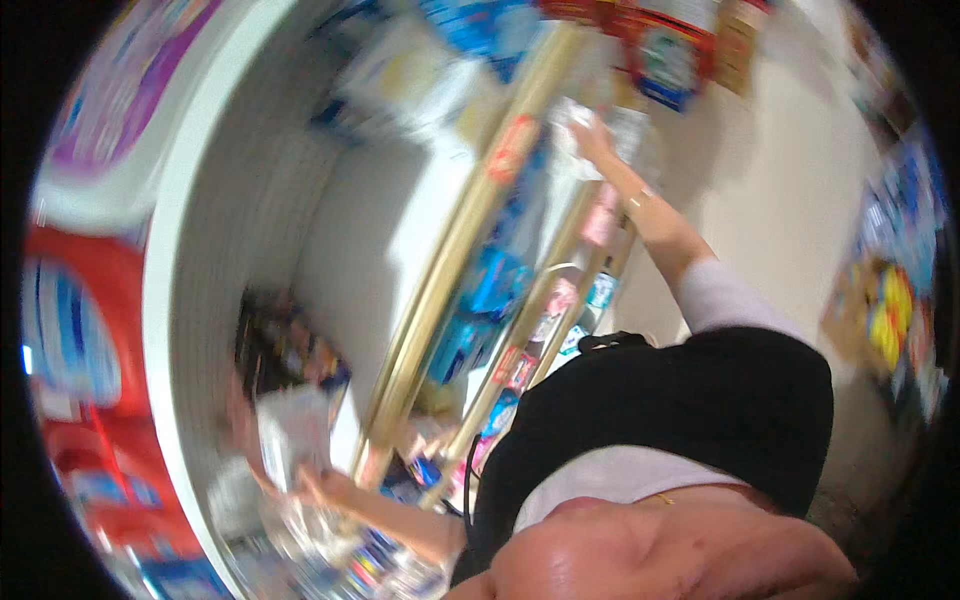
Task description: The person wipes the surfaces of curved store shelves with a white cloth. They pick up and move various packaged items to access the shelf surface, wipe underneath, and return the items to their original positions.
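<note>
Motion blur covers much of the view. My right hand [592,139] is stretched out at the upper middle, with its fingers on a crinkled white plastic-wrapped package [566,154] beside the shelf edge. On the left, inside the shelf bay, my left hand [319,484] grips a pale white packet [294,431]; its print is too blurred to make out. A dark, multicoloured package [285,345] stands just behind that packet. Clear plastic-wrapped goods [319,536] lie close under my left hand.
Shelf edges [442,300] with orange-marked tags run diagonally through the middle. Blue packs [487,281] fill a lower shelf. Large red packs [82,337] stand beyond a white shelf edge [161,315] at left. Red boxes [671,56] rest near the pale floor [757,187]. More goods [889,307] line the right.
</note>
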Motion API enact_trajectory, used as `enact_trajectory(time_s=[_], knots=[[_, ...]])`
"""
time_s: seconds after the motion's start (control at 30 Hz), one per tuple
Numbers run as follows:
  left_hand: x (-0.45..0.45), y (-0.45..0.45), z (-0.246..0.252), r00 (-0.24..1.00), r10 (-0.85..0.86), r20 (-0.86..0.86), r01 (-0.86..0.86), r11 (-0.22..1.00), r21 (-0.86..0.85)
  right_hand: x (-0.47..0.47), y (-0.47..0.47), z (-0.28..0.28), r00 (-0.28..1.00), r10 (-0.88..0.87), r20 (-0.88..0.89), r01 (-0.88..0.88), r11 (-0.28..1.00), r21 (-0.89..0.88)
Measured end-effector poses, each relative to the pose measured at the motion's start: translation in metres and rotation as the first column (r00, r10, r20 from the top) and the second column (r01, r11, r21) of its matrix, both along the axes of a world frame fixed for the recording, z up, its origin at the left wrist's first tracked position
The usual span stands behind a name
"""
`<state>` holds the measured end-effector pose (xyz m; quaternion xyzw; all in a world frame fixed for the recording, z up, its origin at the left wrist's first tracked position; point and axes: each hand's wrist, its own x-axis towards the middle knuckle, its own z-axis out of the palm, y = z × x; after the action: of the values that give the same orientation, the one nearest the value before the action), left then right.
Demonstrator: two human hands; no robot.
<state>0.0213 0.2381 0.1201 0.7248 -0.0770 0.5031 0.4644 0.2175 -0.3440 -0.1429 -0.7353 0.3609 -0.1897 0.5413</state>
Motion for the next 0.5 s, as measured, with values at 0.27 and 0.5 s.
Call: enact_trajectory(time_s=[0.27, 0.5], knots=[[-0.014, -0.079, 0.010, 0.906, -0.423, 0.011, 0.424, 0.906, -0.023, -0.028, 0.045, 0.017, 0.870, 0.460, -0.176, -0.470, 0.667, -0.579], [0.122, -0.171, 0.042, 0.587, -0.791, -0.173, 0.523, 0.534, -0.665, -0.038, 0.033, -0.001, 0.794, 0.536, -0.287, -0.583, 0.535, -0.612]])
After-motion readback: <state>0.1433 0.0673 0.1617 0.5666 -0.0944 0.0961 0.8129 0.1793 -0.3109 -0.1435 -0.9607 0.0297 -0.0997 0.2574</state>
